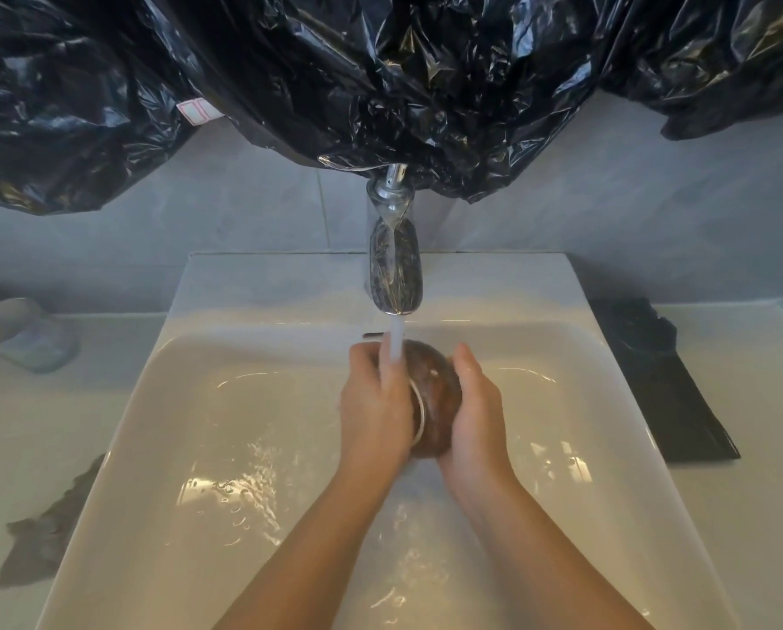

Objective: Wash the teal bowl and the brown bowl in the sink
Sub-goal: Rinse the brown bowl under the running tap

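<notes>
The brown bowl (435, 397) is held on its side over the white sink (225, 447), its rim turned to the left. My left hand (373, 404) covers the bowl's open side, fingers laid over the rim. My right hand (473, 409) cups the rounded outside from the right. Water runs from the chrome faucet (394, 266) onto my left hand and the bowl's upper edge. The teal bowl (21, 336) sits on the counter at the far left, blurred.
Black plastic sheeting (380, 75) hangs over the wall above the faucet. A folded black bag (662, 384) lies on the counter right of the sink. A dark grey cloth (48, 534) lies on the left counter. Water pools in the basin.
</notes>
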A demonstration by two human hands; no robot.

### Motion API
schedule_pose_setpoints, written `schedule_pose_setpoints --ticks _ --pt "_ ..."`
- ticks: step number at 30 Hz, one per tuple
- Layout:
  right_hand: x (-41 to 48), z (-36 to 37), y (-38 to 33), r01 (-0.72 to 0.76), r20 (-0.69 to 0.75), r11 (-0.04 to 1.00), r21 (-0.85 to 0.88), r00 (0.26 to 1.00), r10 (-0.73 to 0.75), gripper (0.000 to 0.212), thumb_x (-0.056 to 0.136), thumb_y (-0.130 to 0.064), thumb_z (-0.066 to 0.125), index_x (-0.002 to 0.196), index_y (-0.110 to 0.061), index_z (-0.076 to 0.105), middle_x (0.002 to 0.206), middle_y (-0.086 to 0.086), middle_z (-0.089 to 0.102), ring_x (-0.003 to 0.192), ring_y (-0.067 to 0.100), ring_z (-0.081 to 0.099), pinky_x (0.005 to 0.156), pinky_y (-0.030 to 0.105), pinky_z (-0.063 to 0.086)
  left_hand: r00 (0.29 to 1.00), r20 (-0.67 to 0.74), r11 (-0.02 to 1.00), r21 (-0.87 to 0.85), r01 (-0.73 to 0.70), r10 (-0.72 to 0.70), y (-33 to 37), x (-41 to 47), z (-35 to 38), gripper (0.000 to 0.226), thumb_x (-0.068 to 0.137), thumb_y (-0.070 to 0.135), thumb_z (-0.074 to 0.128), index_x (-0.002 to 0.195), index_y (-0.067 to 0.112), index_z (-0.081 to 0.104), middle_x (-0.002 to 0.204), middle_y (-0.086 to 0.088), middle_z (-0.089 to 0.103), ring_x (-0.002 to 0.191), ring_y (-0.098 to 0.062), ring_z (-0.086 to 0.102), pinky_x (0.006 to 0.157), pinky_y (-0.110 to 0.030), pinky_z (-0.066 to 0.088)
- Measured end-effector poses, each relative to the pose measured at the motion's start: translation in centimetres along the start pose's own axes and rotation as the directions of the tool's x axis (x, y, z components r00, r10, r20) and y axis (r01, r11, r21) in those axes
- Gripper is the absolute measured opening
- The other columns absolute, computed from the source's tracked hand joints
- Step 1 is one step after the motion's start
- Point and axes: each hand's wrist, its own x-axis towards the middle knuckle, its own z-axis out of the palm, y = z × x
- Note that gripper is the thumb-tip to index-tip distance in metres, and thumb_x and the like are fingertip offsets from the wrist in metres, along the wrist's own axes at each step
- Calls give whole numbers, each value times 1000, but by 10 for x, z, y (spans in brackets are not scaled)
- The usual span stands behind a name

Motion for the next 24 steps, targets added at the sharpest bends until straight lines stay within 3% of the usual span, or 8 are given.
schedule_pose_setpoints --ticks 3,6,9,12,15,17,20,24 --pt "2 -5 -8 -125 48 990 59 991 122 42 95 -46 53 93 -9 72 82 12 74 75 29 72 75 40 56 996 34 996 38 81 -82 5 8 -13 38 101 41 31 82 19 55 72 12 53 69 -7 52 62 -24 32" --pt "7 -9 -12 -187 75 972 142 981 178 40 95 -46 54 82 -10 65 71 9 72 64 25 70 68 37 55 967 162 973 -96 212 -195 5 17 -26 52 97 43 41 65 18 72 68 -3 72 69 -21 69 73 -34 54" --pt "4 -5 -7 36 19 996 -80 999 -34 36 101 -38 47 75 -17 62 65 -1 70 65 17 68 65 30 53 941 184 927 -194 320 -286 -1 17 -33 46 97 46 43 82 13 73 78 -13 75 74 -30 73 82 -45 58" --pt "-1 2 4 308 128 900 -308 951 -281 16 101 -30 46 99 -28 61 98 -2 68 87 6 65 67 9 48 930 206 901 -254 351 -304 -6 15 -37 51 101 42 35 97 5 70 89 -17 75 86 -31 72 92 -47 53" --pt "-1 0 11 547 281 718 -430 837 -470 32 94 -30 41 124 -31 51 126 -2 53 108 -14 51 86 0 38 898 379 843 -388 372 -222 -3 13 -47 48 105 30 28 114 0 64 109 -20 70 105 -33 66 100 -48 47" --pt "3 -2 13 683 388 582 -442 731 -562 37 98 -26 38 133 -32 48 135 0 46 125 -7 44 101 7 35 856 498 781 -476 404 -139 0 13 -54 44 103 20 27 123 -4 57 120 -23 64 113 -34 61 99 -47 47" --pt "13 -6 18 779 525 432 -455 626 -576 49 97 -33 33 136 -12 53 141 9 49 136 22 42 113 35 35 800 596 699 -544 465 -69 0 11 -56 42 102 16 28 124 -4 56 126 -25 59 118 -34 57 104 -48 43" --pt "7 -1 18 697 499 611 -376 708 -500 57 90 -55 41 133 -18 50 135 4 48 128 16 48 106 33 42 777 623 702 -515 492 -87 0 10 -52 43 101 21 31 122 -5 56 119 -26 59 114 -37 56 107 -52 36"
